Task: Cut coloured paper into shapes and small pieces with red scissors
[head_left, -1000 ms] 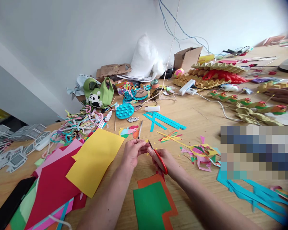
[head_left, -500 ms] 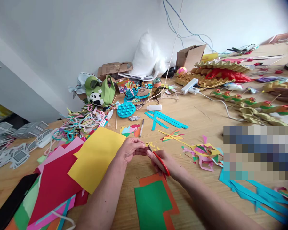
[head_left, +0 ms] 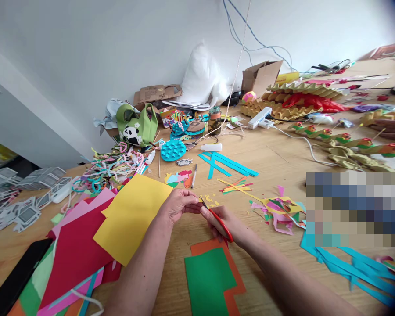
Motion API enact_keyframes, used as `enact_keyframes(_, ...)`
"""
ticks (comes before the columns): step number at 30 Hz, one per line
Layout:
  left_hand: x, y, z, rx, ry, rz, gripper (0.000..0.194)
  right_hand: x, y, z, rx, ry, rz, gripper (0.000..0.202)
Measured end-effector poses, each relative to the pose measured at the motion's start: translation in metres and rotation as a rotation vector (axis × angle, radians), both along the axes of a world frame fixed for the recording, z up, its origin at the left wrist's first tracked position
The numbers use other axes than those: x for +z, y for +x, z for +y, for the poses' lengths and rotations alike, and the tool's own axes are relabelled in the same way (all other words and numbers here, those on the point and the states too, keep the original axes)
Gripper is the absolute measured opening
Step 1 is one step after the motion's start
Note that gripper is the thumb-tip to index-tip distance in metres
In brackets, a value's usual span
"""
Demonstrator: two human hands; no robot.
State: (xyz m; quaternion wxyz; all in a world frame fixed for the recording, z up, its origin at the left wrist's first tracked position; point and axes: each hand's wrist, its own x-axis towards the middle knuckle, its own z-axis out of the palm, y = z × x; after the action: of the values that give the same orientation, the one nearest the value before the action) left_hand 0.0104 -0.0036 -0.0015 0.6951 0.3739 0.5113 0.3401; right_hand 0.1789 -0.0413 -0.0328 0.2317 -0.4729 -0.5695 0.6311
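Scissors with red handles (head_left: 220, 220) sat in my right hand (head_left: 228, 224), fingers curled through the loops and the blades nearly shut, their tips meeting a small scrap pinched between the thumb and fingertips of my left hand (head_left: 177, 205); the scrap itself was too small and too hidden for me to tell its colour or shape. Both hands hovered just above the wooden table (head_left: 276, 162), between the yellow sheet (head_left: 131, 217) on the left and the green sheet (head_left: 208, 281) lying on an orange sheet (head_left: 232, 281) below. Yellow snippets (head_left: 209, 200) lay scattered just beyond the blade tips, which I judged to be offcuts of trimming already done. A heap of mixed paper trimmings (head_left: 278, 210) and thin coloured strips (head_left: 235, 186) lay to the right. I judged the cutting to be under way, with the large sheets apparently uncut.
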Motion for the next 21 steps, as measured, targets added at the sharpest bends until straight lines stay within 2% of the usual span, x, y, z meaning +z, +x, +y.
enact_keyframes(6,0.0001,-0.0003,-0.0004,0.002,-0.007,0.005,0.023,-0.0018,0.0000,0.0008,0.001,-0.010,-0.007,0.054)
enact_keyframes(21,0.0003,-0.0007,0.0004,-0.016,-0.006,0.012,0.021,0.0078,0.0003,-0.0010,-0.002,0.006,-0.072,0.055)
